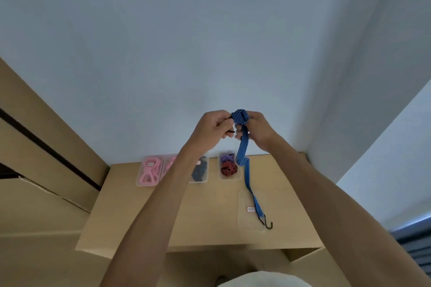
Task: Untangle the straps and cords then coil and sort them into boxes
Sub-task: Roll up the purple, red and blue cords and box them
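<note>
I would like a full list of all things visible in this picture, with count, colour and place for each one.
blue striped strap: one, blue with dark stripes, hangs from both hands down to the table
hooks: two, black, at the strap's lower end, on the clear lid
clear lid: one, transparent, labelled, table near right
clear boxes: four, far table edge, holding pink, dark, purple and red coils
table: one, tan
wall: white
left hand: grips the strap's top
right hand: grips the coil
</note>
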`<state>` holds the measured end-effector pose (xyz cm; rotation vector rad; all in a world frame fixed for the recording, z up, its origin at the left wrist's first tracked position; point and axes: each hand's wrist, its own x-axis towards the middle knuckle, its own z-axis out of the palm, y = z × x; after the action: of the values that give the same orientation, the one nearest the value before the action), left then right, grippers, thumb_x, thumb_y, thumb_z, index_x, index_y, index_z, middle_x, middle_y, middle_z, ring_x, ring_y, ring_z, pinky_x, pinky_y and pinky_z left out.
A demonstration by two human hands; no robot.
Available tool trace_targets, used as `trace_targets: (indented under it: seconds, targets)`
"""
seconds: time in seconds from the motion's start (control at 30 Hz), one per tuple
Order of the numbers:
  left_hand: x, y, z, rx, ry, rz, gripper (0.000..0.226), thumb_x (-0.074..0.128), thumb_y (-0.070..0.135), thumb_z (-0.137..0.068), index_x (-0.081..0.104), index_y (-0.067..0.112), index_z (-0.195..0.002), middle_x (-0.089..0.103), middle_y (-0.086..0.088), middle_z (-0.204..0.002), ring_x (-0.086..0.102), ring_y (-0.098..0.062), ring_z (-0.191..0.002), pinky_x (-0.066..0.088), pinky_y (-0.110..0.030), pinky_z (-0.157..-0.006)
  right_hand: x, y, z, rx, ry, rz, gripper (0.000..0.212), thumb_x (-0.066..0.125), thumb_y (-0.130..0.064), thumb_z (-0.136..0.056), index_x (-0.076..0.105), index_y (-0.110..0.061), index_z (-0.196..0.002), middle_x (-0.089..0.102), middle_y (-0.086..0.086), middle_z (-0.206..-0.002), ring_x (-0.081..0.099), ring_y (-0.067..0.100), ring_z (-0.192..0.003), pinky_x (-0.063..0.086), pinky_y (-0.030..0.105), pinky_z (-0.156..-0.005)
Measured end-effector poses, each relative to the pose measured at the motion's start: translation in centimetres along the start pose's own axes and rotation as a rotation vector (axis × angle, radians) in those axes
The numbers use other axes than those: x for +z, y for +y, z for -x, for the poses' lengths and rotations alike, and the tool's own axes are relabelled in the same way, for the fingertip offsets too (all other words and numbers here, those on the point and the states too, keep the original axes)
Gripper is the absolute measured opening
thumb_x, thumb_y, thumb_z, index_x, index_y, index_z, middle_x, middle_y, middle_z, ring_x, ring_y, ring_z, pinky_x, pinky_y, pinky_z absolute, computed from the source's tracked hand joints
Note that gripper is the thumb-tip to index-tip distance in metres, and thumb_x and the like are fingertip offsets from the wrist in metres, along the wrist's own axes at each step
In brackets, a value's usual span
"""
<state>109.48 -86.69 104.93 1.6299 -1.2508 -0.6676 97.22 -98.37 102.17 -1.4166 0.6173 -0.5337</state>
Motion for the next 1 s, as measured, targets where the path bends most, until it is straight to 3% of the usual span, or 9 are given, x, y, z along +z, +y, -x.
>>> trace_targets:
  seconds: [0.17,0.33,0.43,0.5,0.6,0.7,0.8,0.93,1.0]
  targets:
    - [-1.0,-0.2,0.0,-0.077,-0.083,0.072,0.013,0.057,0.003,-0.097,0.069,0.000,-0.102,0.070,0.007,-0.069,0.064,-0.008,-0.068,0.050,-0.022,-0.065,1.6,0.5,0.1,0.048,0.077,0.017,0.033,0.042,-0.009,-0.103,0.059,-0.010,-0.075,0.048,0.005,-0.062,0.041,0.017,-0.050,0.044,0.029,-0.052]
    - [-0.6,-2.4,-0.3,-0.155,0.302,-0.192,0.017,0.061,0.009,-0.092,0.072,0.002,-0.080,0.070,-0.008,-0.064,0.055,-0.002,-0.044,0.046,-0.022,-0.050,2.6,1.2,0.8,0.090,-0.034,0.299,0.042,0.045,-0.035,-0.105,0.066,-0.004,-0.086,0.054,0.007,-0.058,0.042,0.015,-0.040,0.042,0.026,-0.045]
    - [-0.7,-4.4,-0.7,-0.187,0.403,-0.390,0.022,0.063,0.008,-0.090,0.066,-0.001,-0.070,0.067,-0.014,-0.063,0.063,-0.015,-0.052,0.050,-0.033,-0.053,3.4,1.3,1.4,0.034,-0.113,0.586,0.025,0.059,-0.024,-0.094,0.062,-0.015,-0.071,0.058,0.002,-0.056,0.050,0.015,-0.040,0.044,0.023,-0.046]
    - [-1.1,-5.7,-0.7,-0.233,0.347,-0.524,0.021,0.062,0.009,-0.090,0.067,-0.003,-0.073,0.067,-0.018,-0.068,0.063,-0.033,-0.065,0.051,-0.042,-0.061,3.5,1.1,1.5,-0.071,-0.103,0.749,0.025,0.063,-0.015,-0.087,0.060,-0.013,-0.062,0.055,0.000,-0.055,0.049,0.015,-0.047,0.041,0.025,-0.050]
    - [-0.1,-6.4,0.5,-0.246,0.111,-0.643,0.018,0.056,0.006,-0.093,0.070,0.000,-0.082,0.067,-0.016,-0.076,0.055,-0.027,-0.066,0.041,-0.033,-0.061,3.2,0.1,1.0,-0.247,0.004,0.848,0.007,0.069,-0.016,-0.085,0.075,-0.013,-0.083,0.067,0.000,-0.077,0.058,0.015,-0.069,0.047,0.029,-0.065]
    - [1.2,-5.9,1.8,-0.118,-0.010,-0.550,0.022,0.049,-0.006,-0.087,0.059,0.002,-0.069,0.053,-0.007,-0.062,0.038,-0.018,-0.058,0.034,-0.036,-0.059,3.0,0.1,0.5,-0.299,-0.021,0.795,0.008,0.067,-0.014,-0.087,0.074,-0.014,-0.085,0.072,-0.003,-0.085,0.064,0.016,-0.082,0.051,0.029,-0.076]
    - [1.2,-5.0,2.1,-0.023,-0.048,-0.456,0.028,0.046,-0.010,-0.079,0.043,0.010,-0.061,0.038,-0.007,-0.057,0.027,-0.014,-0.058,0.027,-0.036,-0.056,2.8,0.9,0.7,-0.294,0.037,0.674,0.012,0.065,-0.011,-0.088,0.073,-0.015,-0.079,0.070,-0.009,-0.079,0.063,0.011,-0.079,0.048,0.023,-0.074]
    - [0.2,-4.4,3.1,-0.022,-0.031,-0.303,0.016,0.050,-0.001,-0.090,0.059,0.001,-0.076,0.060,-0.016,-0.067,0.061,-0.025,-0.062,0.047,-0.043,-0.058,1.2,1.2,0.5,-0.176,0.068,0.498,0.017,0.068,-0.023,-0.092,0.073,-0.013,-0.078,0.067,-0.004,-0.073,0.056,0.011,-0.064,0.044,0.026,-0.065]
    - [0.0,-3.5,3.4,-0.025,-0.010,-0.181,0.014,0.054,-0.001,-0.095,0.067,-0.002,-0.088,0.066,-0.011,-0.072,0.068,-0.015,-0.067,0.052,-0.027,-0.057,0.9,1.3,1.1,-0.018,-0.051,0.179,0.028,0.063,-0.027,-0.097,0.070,-0.006,-0.080,0.060,0.006,-0.070,0.047,0.017,-0.059,0.042,0.030,-0.057]
